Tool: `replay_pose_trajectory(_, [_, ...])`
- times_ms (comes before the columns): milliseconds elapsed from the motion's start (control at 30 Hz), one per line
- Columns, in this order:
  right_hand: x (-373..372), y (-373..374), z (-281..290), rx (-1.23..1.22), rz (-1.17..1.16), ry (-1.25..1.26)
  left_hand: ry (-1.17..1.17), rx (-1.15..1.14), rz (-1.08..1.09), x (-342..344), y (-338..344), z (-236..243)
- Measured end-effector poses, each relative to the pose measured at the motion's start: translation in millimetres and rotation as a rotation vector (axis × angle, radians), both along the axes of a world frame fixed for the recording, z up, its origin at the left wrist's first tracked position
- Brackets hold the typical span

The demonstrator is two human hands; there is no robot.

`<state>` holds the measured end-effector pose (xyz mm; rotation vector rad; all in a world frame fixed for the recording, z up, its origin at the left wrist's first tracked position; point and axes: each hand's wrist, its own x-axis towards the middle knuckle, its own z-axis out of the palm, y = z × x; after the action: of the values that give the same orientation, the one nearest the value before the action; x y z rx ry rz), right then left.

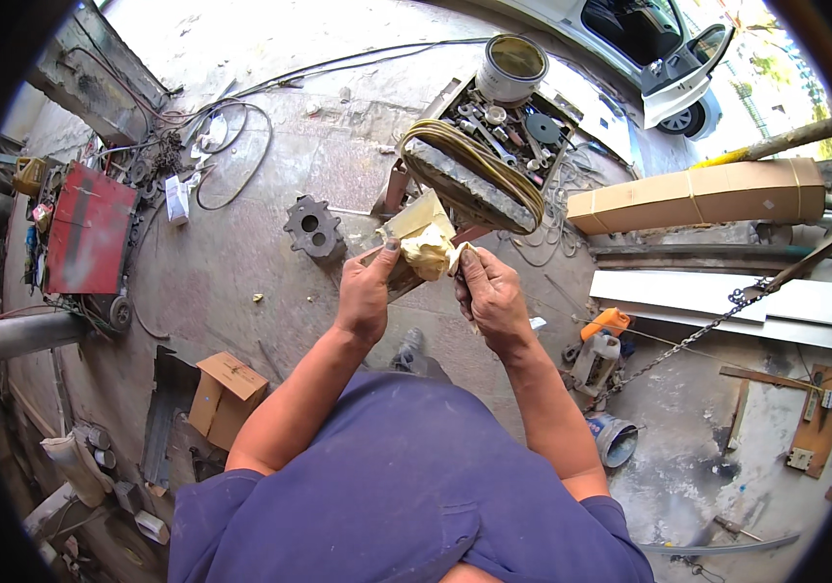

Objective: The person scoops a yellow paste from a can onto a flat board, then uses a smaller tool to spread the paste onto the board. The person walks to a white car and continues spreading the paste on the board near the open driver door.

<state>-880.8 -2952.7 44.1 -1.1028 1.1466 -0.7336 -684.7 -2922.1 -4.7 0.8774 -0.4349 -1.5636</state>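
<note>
One cluttered floor (231,267) beneath two hands (365,293) (496,299)

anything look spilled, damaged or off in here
Yes: dark, irregular stains blotch the grey concrete floor at lower right, possibly from a spill, though what made them is unclear. At left, the red rectangular panel looks scuffed, with dark smudges and pale patches.

My left hand (367,296) grips, my right hand (494,299) pinches, the two near each other; my bare forearms (554,410) slant forward and inward.
</note>
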Motion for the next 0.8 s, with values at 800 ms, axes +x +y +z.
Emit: replay_pose_trajectory(800, [23.8, -7.0, 20.4, 0.053, -0.091, 0.055, 0.088, -0.008, 0.026, 19.0, -6.6, -6.0])
